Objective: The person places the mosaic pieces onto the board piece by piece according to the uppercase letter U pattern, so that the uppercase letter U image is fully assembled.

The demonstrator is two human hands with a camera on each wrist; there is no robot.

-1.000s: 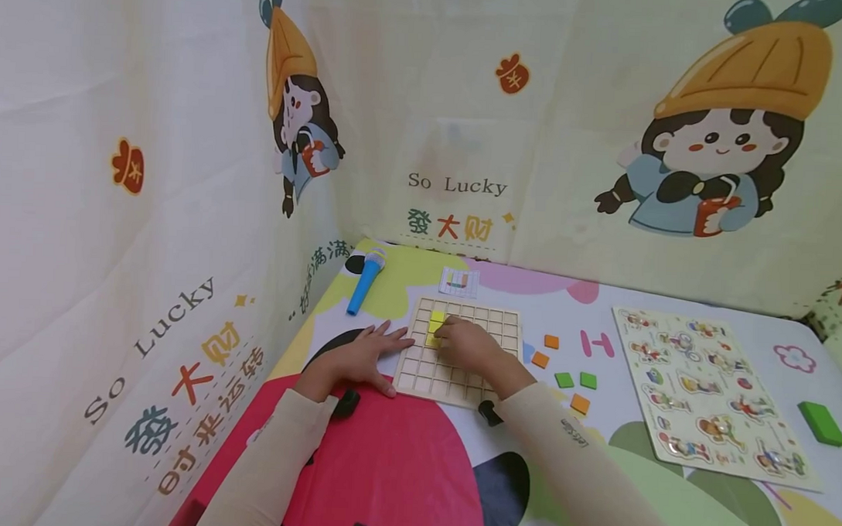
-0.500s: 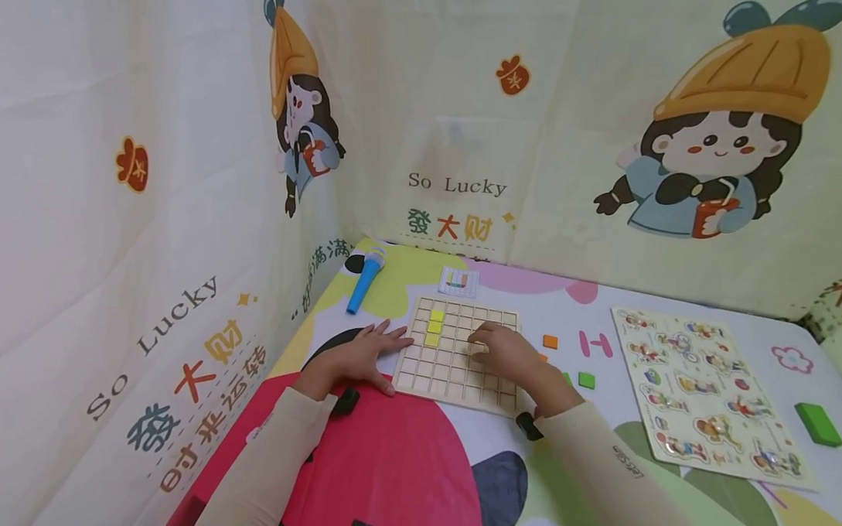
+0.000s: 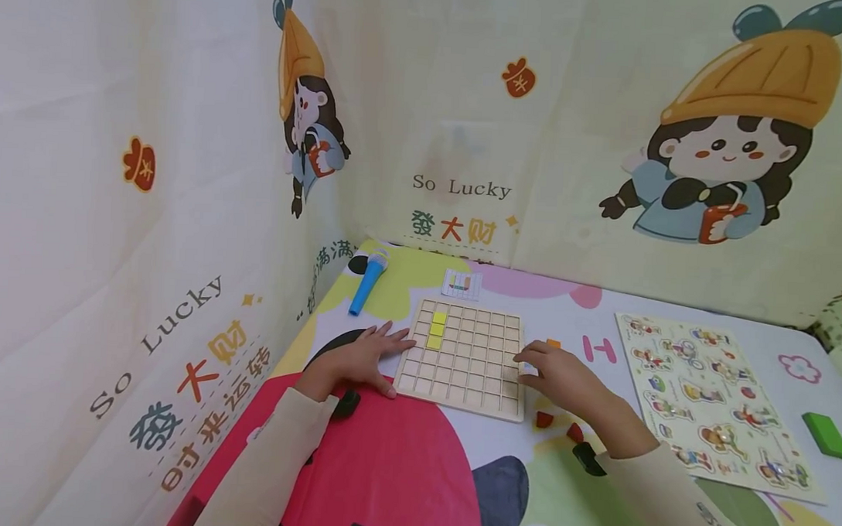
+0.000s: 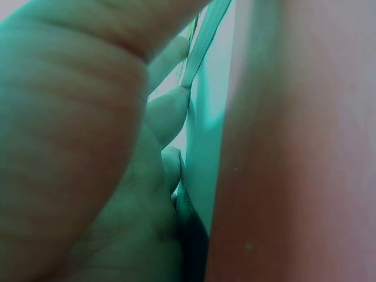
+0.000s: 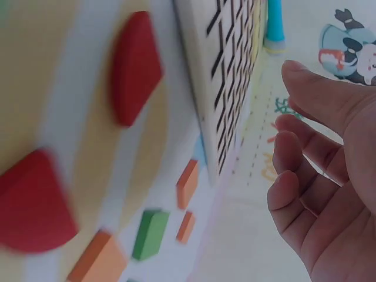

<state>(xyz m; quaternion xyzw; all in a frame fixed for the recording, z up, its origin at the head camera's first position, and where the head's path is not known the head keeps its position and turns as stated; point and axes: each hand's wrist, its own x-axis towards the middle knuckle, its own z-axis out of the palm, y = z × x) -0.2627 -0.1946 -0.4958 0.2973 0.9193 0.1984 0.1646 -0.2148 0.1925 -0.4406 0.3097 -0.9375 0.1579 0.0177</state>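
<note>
A wooden grid board [image 3: 459, 373] lies on the table, with several yellow squares [image 3: 436, 331] in a column at its upper left. My left hand [image 3: 358, 360] rests beside the board's left edge, fingers spread and fingertips at the edge. Over the board's right edge hovers my right hand [image 3: 563, 376], fingers loosely bent with nothing between them. The right wrist view shows that hand [image 5: 329, 170] empty above orange pieces [image 5: 187, 184], a green piece [image 5: 150, 234] and red pieces [image 5: 136, 69]. In the left wrist view, fingers [image 4: 167, 114] touch the board's edge.
A blue toy microphone [image 3: 368, 286] lies at the back left and a small pattern card [image 3: 461, 284] behind the board. On the right are a picture puzzle board [image 3: 709, 397] and a green block [image 3: 826, 435]. Patterned cloth hangs behind and at the left.
My right hand has left the yellow squares and moved right, across the grid to its right edge. Three yellow squares show in the column. My left hand has stayed in place.
</note>
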